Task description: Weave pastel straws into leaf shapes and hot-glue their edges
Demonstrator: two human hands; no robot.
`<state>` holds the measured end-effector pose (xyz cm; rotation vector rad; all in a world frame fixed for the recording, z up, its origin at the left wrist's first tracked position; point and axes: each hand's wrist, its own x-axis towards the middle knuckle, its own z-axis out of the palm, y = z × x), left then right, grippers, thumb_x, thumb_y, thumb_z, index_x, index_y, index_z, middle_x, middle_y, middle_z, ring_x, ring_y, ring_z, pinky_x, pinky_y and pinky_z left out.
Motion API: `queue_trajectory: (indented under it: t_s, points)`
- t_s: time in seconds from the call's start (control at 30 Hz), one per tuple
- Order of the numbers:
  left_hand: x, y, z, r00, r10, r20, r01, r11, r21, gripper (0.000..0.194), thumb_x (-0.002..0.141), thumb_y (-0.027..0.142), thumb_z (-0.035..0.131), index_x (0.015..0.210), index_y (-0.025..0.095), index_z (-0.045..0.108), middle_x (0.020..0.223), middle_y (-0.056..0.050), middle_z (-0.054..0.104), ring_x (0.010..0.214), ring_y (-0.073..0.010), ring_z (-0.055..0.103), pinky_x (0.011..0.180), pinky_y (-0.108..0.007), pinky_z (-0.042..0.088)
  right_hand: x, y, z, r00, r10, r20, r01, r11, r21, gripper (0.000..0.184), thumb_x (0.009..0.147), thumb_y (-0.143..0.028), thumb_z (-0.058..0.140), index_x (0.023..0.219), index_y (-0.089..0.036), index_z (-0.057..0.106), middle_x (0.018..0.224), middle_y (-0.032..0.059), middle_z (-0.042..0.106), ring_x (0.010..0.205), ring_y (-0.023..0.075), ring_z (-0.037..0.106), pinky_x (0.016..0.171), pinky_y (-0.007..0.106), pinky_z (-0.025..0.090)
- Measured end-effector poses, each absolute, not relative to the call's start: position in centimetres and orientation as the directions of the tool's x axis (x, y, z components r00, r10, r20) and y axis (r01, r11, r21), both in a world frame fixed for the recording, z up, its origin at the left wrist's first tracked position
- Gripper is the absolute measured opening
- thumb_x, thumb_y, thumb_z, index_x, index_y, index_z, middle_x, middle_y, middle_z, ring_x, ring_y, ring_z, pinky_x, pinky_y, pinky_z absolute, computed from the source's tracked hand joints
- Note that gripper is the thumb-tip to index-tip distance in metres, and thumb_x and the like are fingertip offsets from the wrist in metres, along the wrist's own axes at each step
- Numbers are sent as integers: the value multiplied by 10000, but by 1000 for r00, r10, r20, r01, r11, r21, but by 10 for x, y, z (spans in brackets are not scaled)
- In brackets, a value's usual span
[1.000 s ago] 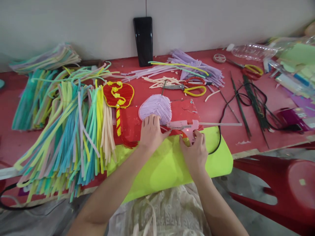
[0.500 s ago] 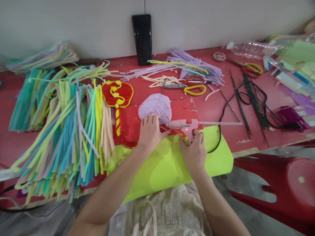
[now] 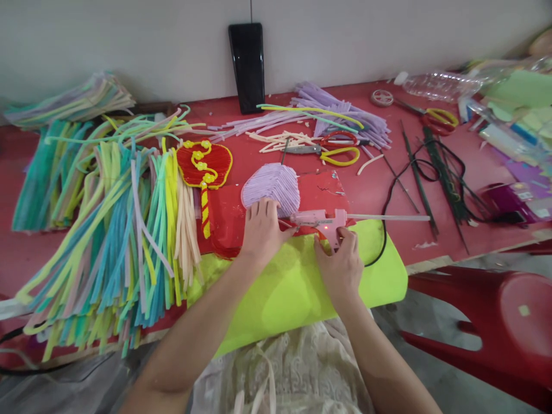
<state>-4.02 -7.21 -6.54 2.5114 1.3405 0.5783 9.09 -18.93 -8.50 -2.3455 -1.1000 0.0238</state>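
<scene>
A lilac fan-shaped piece (image 3: 276,181) made of pipe cleaners lies on a red board (image 3: 321,192). My left hand (image 3: 262,230) rests over its lower edge, fingers laid side by side and thumb stretched out to the right. The part under that palm is hidden. In my right hand (image 3: 340,264) is a pink glue gun (image 3: 321,218), gripped by its handle. Its nozzle points left, close to my left thumb, and a small red light glows on it. A long clear glue stick (image 3: 388,217) sticks out of its back. Left of the board lies a red and yellow fan (image 3: 204,167).
Bundles of coloured pipe cleaners (image 3: 116,230) cover the left side. A phone (image 3: 247,69) leans on the wall. Behind the board lie lilac pipe cleaners (image 3: 345,115) and scissors (image 3: 340,156). A black cord (image 3: 385,241), a bottle (image 3: 440,85) and a red chair (image 3: 461,310) are to the right.
The view has shifted slightly, so the table's things appear a little farther left. The glue stick's end now reaches slightly farther right. Both hands stay in nearly the same place.
</scene>
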Motion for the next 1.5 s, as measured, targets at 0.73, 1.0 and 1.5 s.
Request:
queue_trajectory:
  t_s: [0.73,1.0,1.5]
  points:
    - [-41,-69,-63,496,850,177,739,-521,428,483,732,461,716,1034,182,464,1089,-113,585,1033,-282,533,884,-415,400,178,-171,-61,7,945,328,722,222,-655,149,854,-196,506,844,-196,654,910,69,665,785,167,646,669,326,524]
    - [-41,-68,-62,501,850,160,743,-517,425,482,731,462,719,1039,190,468,1094,-111,585,1047,-284,527,888,-418,397,188,-164,-68,-32,945,326,762,234,-604,120,845,-298,566,869,-195,624,814,55,680,751,192,643,664,341,507]
    - [-44,-65,-64,519,839,163,727,-533,432,407,751,367,677,1049,165,486,1101,-108,587,1054,-281,514,904,-413,387,170,-152,-71,-307,886,347,810,435,-393,152,933,-242,448,888,-189,584,843,85,659,722,174,583,601,294,443]
